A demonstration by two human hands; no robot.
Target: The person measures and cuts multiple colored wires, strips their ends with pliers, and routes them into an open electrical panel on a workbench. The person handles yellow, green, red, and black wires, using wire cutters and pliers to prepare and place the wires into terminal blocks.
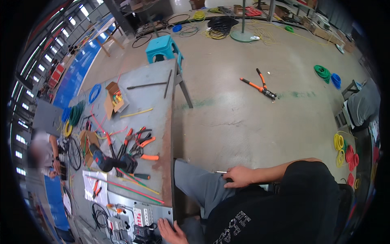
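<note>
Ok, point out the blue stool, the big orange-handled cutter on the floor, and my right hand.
Blue stool [163, 45], head view, on its seat.
Cutter [260, 86], head view, where its orange handles meet.
Right hand [239, 177], head view, back of the hand, on the thigh.

An open brown cardboard box [113, 99] sits at the table's far left. A white printed sheet [95, 186] lies nearer, beside the tools.

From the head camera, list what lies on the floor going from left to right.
Blue stool → black cable coil → round stand base → orange-handled cutter → green wire coil → blue wire coil.
</note>
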